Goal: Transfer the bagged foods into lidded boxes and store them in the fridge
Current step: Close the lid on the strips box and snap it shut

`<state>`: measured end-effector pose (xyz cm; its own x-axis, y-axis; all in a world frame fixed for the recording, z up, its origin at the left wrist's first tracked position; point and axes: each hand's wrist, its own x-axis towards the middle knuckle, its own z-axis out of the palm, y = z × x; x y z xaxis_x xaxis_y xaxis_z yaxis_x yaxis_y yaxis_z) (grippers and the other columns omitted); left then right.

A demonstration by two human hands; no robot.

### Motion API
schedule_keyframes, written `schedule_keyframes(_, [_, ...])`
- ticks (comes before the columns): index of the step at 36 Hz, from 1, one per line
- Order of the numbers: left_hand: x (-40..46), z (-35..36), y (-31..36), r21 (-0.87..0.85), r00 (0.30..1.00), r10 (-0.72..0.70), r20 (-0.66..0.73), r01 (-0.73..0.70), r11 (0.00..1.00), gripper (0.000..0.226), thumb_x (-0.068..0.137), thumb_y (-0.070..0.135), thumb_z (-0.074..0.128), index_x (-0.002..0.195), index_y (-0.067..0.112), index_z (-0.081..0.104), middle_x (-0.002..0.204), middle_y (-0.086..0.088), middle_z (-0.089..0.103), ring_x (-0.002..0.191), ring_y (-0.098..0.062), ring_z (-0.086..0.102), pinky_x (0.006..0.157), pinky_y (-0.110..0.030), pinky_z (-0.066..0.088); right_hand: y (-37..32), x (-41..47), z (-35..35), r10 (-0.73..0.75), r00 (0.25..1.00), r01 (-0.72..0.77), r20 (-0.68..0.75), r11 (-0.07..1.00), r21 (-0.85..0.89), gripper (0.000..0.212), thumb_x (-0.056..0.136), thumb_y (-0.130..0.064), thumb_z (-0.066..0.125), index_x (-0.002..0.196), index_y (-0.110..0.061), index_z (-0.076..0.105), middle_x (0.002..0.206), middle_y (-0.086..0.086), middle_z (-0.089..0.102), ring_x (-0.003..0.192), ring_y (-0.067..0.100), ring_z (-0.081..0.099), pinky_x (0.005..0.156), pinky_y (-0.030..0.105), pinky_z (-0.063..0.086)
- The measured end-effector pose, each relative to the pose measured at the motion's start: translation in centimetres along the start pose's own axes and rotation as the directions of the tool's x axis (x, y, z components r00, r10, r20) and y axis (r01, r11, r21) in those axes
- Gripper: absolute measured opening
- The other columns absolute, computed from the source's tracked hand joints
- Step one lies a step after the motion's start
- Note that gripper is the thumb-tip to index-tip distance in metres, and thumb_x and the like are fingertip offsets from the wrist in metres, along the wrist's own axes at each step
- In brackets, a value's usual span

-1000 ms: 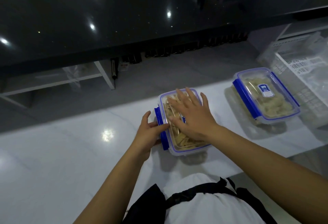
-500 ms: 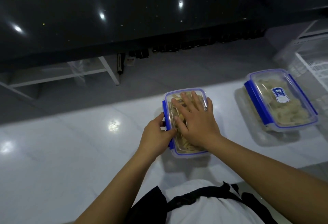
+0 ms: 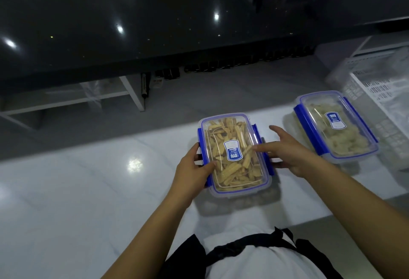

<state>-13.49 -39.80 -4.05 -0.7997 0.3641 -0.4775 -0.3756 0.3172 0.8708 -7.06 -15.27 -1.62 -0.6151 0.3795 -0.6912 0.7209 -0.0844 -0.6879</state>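
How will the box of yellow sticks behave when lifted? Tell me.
The near box probably stays rigid: hard clear walls. Likely light, since the sticks lie loosely. Its smooth lid may be slippery, so the hands should grip the blue clips.

I see bare white glossy counter (image 3: 77, 190) open from 7 to 10 o'clock of the clear blue-clipped box of yellow sticks (image 3: 234, 155). At 3 o'clock my right hand (image 3: 292, 155) fills the gap toward the second clear blue-clipped box of pale food (image 3: 336, 126). Beyond that, at 2 o'clock, crumpled clear plastic bags (image 3: 380, 93) block the counter end.
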Motion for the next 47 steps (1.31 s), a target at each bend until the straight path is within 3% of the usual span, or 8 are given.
schedule_keyframes(3, [0.0,-0.1,0.0,0.009,1.000,-0.006,-0.004,0.006,1.000,0.055,0.091,0.024,0.073,0.136,0.042,0.047,0.108,0.018,0.060,0.096,-0.012,0.066,0.053,-0.025,0.058,0.2,-0.3,0.1,-0.024,1.000,0.022,-0.019,0.996,-0.085,0.072,0.077,-0.019,0.084,0.139,-0.028,0.049,0.117,0.004,0.069,0.096,0.023,0.069,0.066,0.037,0.060])
schedule_keyframes(7, [0.0,-0.1,0.1,0.030,1.000,-0.007,-0.003,0.007,1.000,0.059,0.091,0.023,0.073,0.142,0.036,0.047,0.111,0.013,0.061,0.099,-0.016,0.067,0.054,-0.026,0.059,0.2,-0.7,0.9,-0.100,0.995,0.095,-0.028,0.986,-0.138,0.058,0.082,-0.011,0.079,0.132,-0.029,0.056,0.092,0.000,0.075,0.075,0.017,0.074,0.048,0.029,0.057])
schedule_keyframes(18, [-0.2,0.0,0.4,0.048,1.000,-0.015,-0.004,0.015,0.999,0.062,0.093,0.021,0.071,0.148,0.032,0.044,0.120,0.005,0.061,0.104,-0.020,0.067,0.060,-0.032,0.061,0.2,-1.4,1.8,-0.171,0.984,0.158,-0.059,0.971,-0.178,0.058,0.087,-0.013,0.074,0.140,-0.025,0.053,0.106,0.003,0.071,0.089,0.020,0.071,0.059,0.033,0.058])
schedule_keyframes(26, [-0.5,0.0,0.3,-0.055,0.999,-0.038,-0.021,0.037,0.998,0.060,0.091,0.019,0.073,0.144,0.033,0.048,0.118,0.004,0.065,0.104,-0.022,0.068,0.069,-0.043,0.063,0.3,-2.1,1.7,-0.167,0.985,0.161,-0.051,0.982,-0.101,0.054,0.086,-0.013,0.076,0.133,-0.030,0.056,0.100,-0.001,0.072,0.084,0.015,0.072,0.049,0.027,0.055])
schedule_keyframes(34, [-2.4,-0.4,-1.4,-0.161,0.999,-0.040,-0.013,0.038,0.986,0.056,0.086,0.028,0.077,0.137,0.035,0.055,0.116,0.010,0.068,0.099,-0.014,0.073,0.066,-0.026,0.061,3.2,-4.6,2.0,-0.143,0.987,0.152,-0.073,0.980,0.127,0.045,0.083,-0.019,0.078,0.123,-0.028,0.060,0.092,-0.005,0.078,0.080,0.012,0.075,0.051,0.022,0.056])
schedule_keyframes(38, [-3.5,-0.3,-3.0,-0.194,0.998,-0.062,0.017,0.064,0.979,0.054,0.082,0.033,0.079,0.128,0.048,0.055,0.110,0.021,0.071,0.099,-0.001,0.070,0.067,-0.020,0.059,5.3,-5.7,2.6,-0.107,0.993,0.116,-0.052,0.967,0.225,0.038,0.085,-0.023,0.076,0.119,-0.034,0.061,0.099,-0.004,0.077,0.089,0.014,0.075,0.064,0.031,0.059])
schedule_keyframes(42, [-3.9,0.7,-3.6,-0.242,0.995,-0.076,0.064,0.090,0.966,0.051,0.077,0.037,0.078,0.121,0.048,0.055,0.104,0.022,0.073,0.097,-0.003,0.072,0.068,-0.024,0.060,5.5,-5.5,2.8,-0.069,0.996,0.082,-0.056,0.958,0.275,0.035,0.085,-0.022,0.076,0.117,-0.028,0.064,0.098,0.000,0.077,0.089,0.021,0.076,0.069,0.042,0.062])
schedule_keyframes(47, [-4.2,0.7,-3.4,-0.263,0.996,-0.077,0.045,0.087,0.961,0.065,0.066,0.043,0.081,0.127,0.041,0.057,0.110,0.014,0.074,0.095,-0.010,0.074,0.074,-0.033,0.062,5.5,-5.8,2.3,-0.038,0.999,0.036,0.001,0.965,0.261,0.037,0.081,-0.029,0.079,0.114,-0.020,0.068,0.097,0.003,0.077,0.087,0.024,0.076,0.069,0.041,0.061])
